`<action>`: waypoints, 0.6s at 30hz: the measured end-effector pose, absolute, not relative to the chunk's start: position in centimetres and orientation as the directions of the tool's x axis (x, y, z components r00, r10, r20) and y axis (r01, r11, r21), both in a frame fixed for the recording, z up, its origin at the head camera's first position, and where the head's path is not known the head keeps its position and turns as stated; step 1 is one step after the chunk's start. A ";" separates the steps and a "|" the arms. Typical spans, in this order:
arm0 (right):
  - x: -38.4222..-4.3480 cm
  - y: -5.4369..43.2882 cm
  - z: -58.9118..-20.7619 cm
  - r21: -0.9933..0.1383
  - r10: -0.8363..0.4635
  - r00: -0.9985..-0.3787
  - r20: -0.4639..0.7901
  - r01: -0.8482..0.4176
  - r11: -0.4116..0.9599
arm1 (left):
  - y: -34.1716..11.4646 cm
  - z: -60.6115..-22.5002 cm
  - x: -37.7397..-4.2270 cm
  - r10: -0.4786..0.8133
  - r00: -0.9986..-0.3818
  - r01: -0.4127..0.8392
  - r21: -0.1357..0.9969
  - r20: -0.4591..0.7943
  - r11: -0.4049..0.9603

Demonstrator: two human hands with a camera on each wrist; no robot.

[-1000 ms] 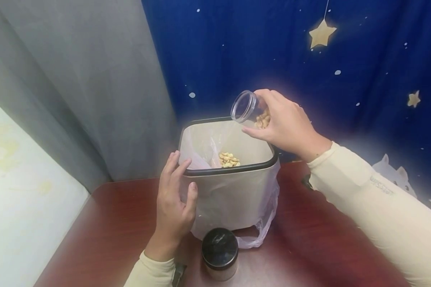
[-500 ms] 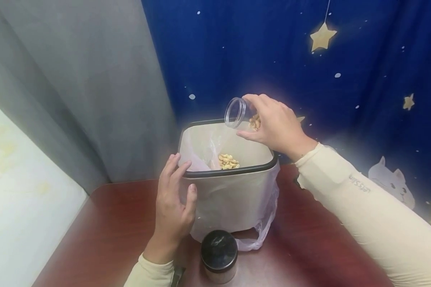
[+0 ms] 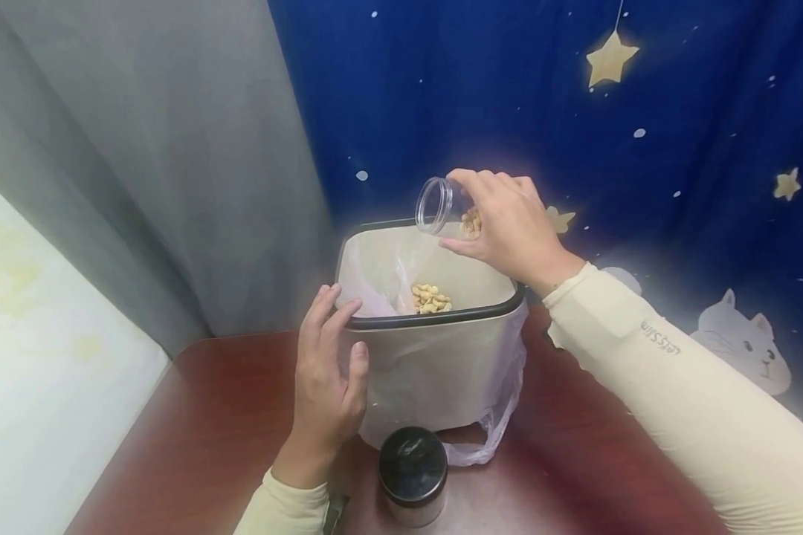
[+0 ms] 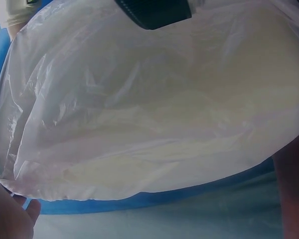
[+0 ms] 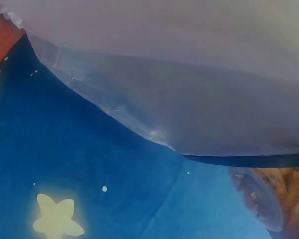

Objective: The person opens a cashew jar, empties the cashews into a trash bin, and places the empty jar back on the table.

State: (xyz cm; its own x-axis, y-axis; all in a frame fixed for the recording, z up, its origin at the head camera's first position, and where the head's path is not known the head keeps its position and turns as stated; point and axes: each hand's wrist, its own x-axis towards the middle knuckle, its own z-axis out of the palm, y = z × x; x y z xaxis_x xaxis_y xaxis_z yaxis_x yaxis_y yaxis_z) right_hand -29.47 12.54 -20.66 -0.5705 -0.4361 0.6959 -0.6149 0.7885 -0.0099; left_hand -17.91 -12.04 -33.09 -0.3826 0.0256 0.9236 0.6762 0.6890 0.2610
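My right hand [image 3: 511,223] grips a clear plastic jar [image 3: 435,206] over the bin's back right. The jar lies tilted on its side, mouth to the left, with pale nuts [image 3: 471,223] inside near the palm. The bin [image 3: 435,319] is off-white with a black rim, lined with a thin plastic bag [image 3: 508,379]. More pale nuts [image 3: 431,299] lie inside it. My left hand [image 3: 328,371] is upright at the bin's front left corner, fingers mostly straight, fingertips by the rim. The right wrist view shows the clear jar [image 5: 259,199] low at the right edge.
A jar with a black lid [image 3: 413,468] stands on the red-brown table [image 3: 241,416] in front of the bin. A bag handle loop hangs beside it. Behind are a grey curtain [image 3: 167,148] and a blue starry curtain [image 3: 508,89].
My right hand has moved a little left with the jar, which has tipped further towards level, its mouth facing left. My left hand stays by the bin's corner.
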 end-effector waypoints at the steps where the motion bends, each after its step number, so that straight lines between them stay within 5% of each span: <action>1: -29.5 12.5 -20.8 -0.010 -0.435 -0.563 0.703 -0.619 0.785 | -12.0 -33.1 -17.9 0.026 -0.383 0.676 0.261 0.923 0.689; 8: -29.4 12.3 -21.5 0.030 -0.456 -0.502 0.735 -0.648 0.761 | -11.9 -33.1 -17.8 0.031 -0.379 0.681 0.257 0.925 0.686; 18: -29.5 12.3 -21.7 -0.013 -0.504 -0.538 0.676 -0.692 0.722 | -11.9 -33.0 -17.7 0.036 -0.382 0.677 0.253 0.923 0.691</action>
